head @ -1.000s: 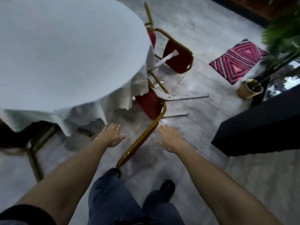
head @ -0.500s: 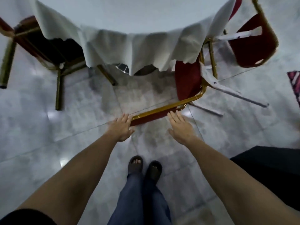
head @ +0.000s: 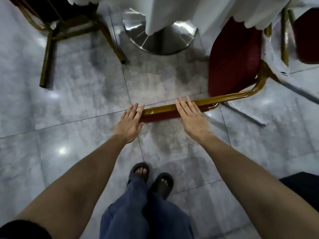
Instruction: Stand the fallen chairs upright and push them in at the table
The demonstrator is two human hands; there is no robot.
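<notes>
A fallen chair [head: 233,62] with a gold frame and red padding lies on its side on the grey tiled floor, its backrest edge [head: 162,112] stretched toward me. My left hand [head: 129,123] is open, fingers at the left end of that backrest edge. My right hand [head: 191,114] is open and flat over the gold rail near its middle; neither hand has closed around it. The table shows only as a hanging white cloth [head: 172,12] and a shiny metal base [head: 160,40]. A second red chair [head: 305,40] is partly visible at the far right.
Another gold-framed chair [head: 57,30] stands upright at the upper left, its legs on the floor. A dark object [head: 303,185] fills the lower right corner. My feet in dark sandals [head: 151,178] stand just behind the fallen chair.
The view has tilted down and closer to the floor. Both hands have reached forward onto the backrest edge of the fallen chair, the right one now over the gold rail.
</notes>
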